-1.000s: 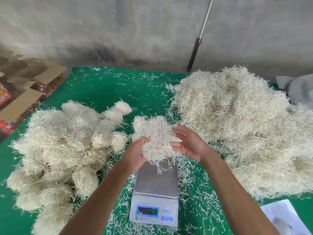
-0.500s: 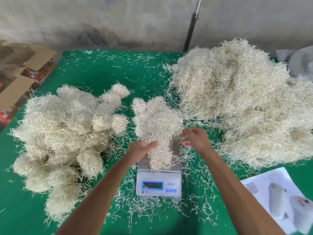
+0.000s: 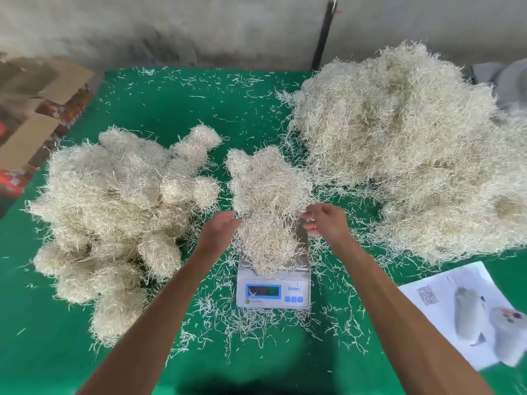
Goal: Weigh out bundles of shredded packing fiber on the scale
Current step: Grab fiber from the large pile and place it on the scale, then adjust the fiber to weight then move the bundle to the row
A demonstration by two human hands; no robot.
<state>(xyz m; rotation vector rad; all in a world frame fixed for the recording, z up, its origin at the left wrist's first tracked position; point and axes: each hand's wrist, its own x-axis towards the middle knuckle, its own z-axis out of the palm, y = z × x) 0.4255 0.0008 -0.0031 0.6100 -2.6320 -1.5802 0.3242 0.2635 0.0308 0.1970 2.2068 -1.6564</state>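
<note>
On the green desk right in front of me sits the small white digital scale with its steel pan, and a pale, straw-coloured bundle of shredded packing fiber lies heaped on that pan, spilling over its far edge onto the desk. My left hand hovers at the bundle's left side, fingers loosely straight, fingertips just at the fibers, nothing in its grip. My right hand hangs at the bundle's right side, fingers relaxed and slightly bent, grip holding nothing. The scale's blue-framed display faces me; I can't read the digits. To the left, a pile of rounded fiber bundles. To the right and far, a big loose heap of fiber. Near right, a printed white paper sheet. Stray strands litter the desk around the scale.
</note>
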